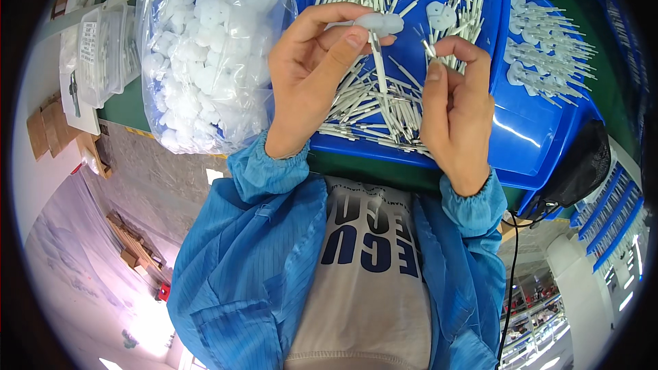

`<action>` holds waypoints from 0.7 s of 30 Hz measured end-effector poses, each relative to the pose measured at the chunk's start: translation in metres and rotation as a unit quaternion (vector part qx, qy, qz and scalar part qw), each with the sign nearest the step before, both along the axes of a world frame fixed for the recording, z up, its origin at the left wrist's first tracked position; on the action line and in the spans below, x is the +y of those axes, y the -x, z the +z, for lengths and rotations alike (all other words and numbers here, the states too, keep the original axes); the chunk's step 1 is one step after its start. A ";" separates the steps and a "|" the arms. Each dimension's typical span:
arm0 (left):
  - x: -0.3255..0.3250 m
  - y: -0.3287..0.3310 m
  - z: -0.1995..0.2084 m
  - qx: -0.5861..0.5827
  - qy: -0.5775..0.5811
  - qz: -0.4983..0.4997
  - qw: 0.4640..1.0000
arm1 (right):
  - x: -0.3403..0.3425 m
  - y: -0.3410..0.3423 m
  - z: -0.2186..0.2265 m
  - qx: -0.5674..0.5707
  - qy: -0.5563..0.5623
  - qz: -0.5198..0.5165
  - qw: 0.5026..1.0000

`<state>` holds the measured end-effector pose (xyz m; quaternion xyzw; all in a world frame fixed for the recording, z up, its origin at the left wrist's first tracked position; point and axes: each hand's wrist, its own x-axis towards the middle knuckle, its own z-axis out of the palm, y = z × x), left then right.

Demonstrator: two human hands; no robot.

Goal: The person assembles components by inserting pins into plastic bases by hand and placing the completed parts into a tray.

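Note:
My left hand point(308, 72) pinches a translucent white lobed plastic disc point(381, 23) between thumb and fingers. A thin white rod point(379, 65) hangs down from that disc. Close by, my right hand point(458, 103) is closed, thumb and forefinger gripping another thin white rod point(428, 48) with the tip pointing up and left. The rod is apart from the disc. Both hands are above a blue tray point(397, 156) strewn with loose white rods. Several lobed discs, such as a pale disc point(440, 15), lie among the rods.
To the left stands a clear plastic bag point(205, 48) full of white discs. A second blue tray point(524, 127) at the right holds rows of discs with rods attached point(548, 48). Beside it sits a black mesh bag point(582, 164). Clear plastic boxes point(103, 58) stand far left.

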<state>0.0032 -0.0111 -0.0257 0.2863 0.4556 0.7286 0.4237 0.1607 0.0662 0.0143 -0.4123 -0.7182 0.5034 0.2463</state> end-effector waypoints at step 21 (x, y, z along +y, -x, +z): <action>0.002 -0.001 0.003 0.082 -0.031 -0.043 0.995 | -0.008 0.002 0.004 -0.073 -0.173 0.046 0.981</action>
